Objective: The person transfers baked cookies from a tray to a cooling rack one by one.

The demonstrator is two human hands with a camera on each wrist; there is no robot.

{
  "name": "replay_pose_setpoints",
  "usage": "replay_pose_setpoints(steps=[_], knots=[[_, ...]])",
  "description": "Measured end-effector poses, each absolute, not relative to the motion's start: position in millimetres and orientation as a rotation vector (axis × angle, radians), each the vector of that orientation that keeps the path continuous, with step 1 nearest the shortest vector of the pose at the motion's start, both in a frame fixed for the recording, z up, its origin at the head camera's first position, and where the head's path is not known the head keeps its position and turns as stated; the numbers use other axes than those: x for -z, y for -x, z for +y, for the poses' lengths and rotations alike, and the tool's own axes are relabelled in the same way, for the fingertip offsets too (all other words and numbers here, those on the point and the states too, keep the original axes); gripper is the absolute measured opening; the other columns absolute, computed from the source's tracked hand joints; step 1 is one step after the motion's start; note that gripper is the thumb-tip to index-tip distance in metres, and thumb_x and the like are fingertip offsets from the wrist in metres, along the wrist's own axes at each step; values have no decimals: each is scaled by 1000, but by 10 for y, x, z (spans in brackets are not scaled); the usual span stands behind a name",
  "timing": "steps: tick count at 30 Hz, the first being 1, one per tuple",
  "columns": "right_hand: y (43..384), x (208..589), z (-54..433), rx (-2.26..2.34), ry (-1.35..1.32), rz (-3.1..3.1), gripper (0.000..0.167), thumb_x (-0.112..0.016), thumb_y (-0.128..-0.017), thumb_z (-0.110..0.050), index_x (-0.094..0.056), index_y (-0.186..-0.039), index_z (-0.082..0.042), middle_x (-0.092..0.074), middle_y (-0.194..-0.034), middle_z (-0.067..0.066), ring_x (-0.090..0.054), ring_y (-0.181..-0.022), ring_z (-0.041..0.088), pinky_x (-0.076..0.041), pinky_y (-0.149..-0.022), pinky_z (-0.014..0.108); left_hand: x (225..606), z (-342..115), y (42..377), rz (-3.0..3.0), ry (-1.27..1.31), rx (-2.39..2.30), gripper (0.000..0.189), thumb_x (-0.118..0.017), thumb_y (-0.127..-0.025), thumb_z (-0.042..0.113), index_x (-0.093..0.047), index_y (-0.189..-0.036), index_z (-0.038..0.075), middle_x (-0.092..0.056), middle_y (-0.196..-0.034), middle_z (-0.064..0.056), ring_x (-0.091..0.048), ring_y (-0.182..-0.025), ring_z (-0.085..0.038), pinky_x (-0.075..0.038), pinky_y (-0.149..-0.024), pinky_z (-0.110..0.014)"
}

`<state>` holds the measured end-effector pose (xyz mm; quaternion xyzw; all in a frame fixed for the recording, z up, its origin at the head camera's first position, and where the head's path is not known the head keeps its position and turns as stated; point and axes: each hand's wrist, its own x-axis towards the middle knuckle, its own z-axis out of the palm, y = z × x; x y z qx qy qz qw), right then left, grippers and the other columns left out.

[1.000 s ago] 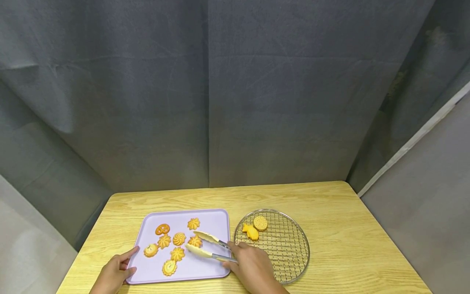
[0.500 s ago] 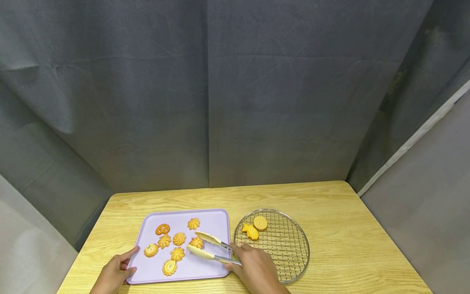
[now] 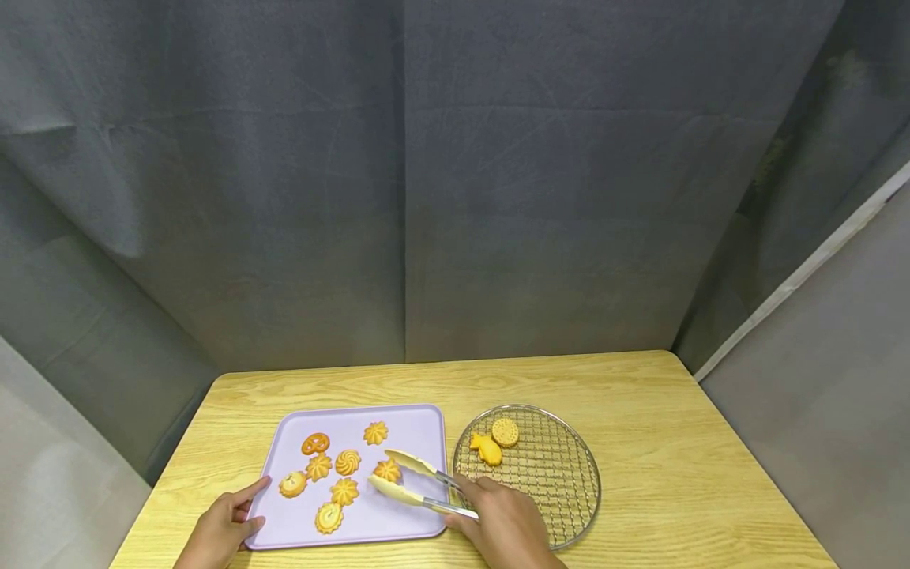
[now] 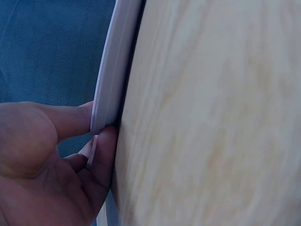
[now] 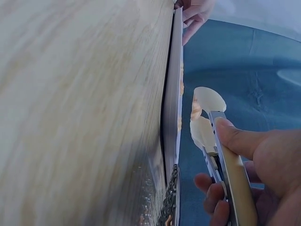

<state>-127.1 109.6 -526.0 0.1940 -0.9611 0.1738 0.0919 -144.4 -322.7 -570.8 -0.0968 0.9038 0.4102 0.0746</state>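
Observation:
My left hand (image 3: 219,525) grips the left edge of a lilac tray (image 3: 412,525), its thumb on the rim and fingers curled beneath in the left wrist view. Curled fingers and thumb of my right hand (image 3: 506,518) hold cream-tipped metal tongs (image 3: 396,491) over the tray's right side. A star-shaped cookie (image 3: 387,471) sits between the tong tips; in the right wrist view the tips and cookie (image 5: 195,110) stand clear of the tray surface. Several other cookies lie on the tray, among them a pretzel (image 3: 315,443), a swirl cookie (image 3: 347,462) and a flower-shaped cookie (image 3: 375,432).
Right of the tray, a round wire rack (image 3: 562,482) bears a fish-shaped cookie (image 3: 487,450) and a round dotted cookie (image 3: 505,432). Both stand on a wooden table (image 3: 661,458). Grey curtains (image 3: 398,197) hang behind it.
The tongs and the star-shaped cookie between their tips have shifted slightly to the right with my right hand. My left hand stays on the tray's edge.

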Motion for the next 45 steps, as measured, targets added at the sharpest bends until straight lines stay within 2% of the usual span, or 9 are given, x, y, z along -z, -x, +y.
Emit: replay_pose_setpoints(steps=[5,12,18,26,36,45], knots=[[1247,5265,1136,-524,-570,-2842,60,-77,-84,-54,-71,-133,-19,-75,-103,-1,-70,-77,17,-55,-62,33,5706,-3224,1444,2706,295,-1238,60,-71,-89,-8,-53,-146,-3,-53,-99,-15,-55,-83,-20,-51,-61,-24],[1221,5295,1199,-520,-549,-2813,59,-79,-83,-52,-73,-130,-17,-73,-95,-2,-65,-70,10,-50,-58,28,5690,-3208,1438,2703,287,-1242,60,-70,-89,-10,-52,-146,-4,-53,-100,-16,-57,-84,-20,-53,-61,-24],[1187,5298,1247,-515,-514,-2821,58,-79,-84,-51,-72,-132,-20,-75,-104,1,-71,-79,18,-57,-65,36,5682,-3205,1444,2700,294,-1236,60,-70,-89,-10,-51,-146,-5,-54,-100,-17,-58,-85,-20,-53,-62,-25],[1163,5288,1302,-496,-491,-2813,58,-79,-84,-53,-72,-131,-20,-75,-103,1,-70,-74,19,-56,-63,35,5685,-3215,1441,2694,289,-1245,60,-71,-89,-9,-51,-146,-5,-54,-102,-17,-58,-85,-20,-53,-63,-25],[1147,5316,1395,-498,-473,-2799,58,-82,-81,-50,-73,-129,-18,-71,-92,-5,-58,-64,5,-49,-57,26,5673,-3204,1435,2683,296,-1263,60,-70,-89,-10,-50,-146,-6,-52,-101,-17,-57,-84,-20,-52,-62,-25],[1108,5306,1449,-524,-435,-2822,59,-80,-82,-54,-73,-130,-20,-69,-88,-7,-52,-60,2,-44,-53,23,5685,-3210,1435,2686,283,-1267,61,-70,-89,-11,-50,-146,-6,-53,-101,-17,-59,-83,-20,-53,-62,-25]])
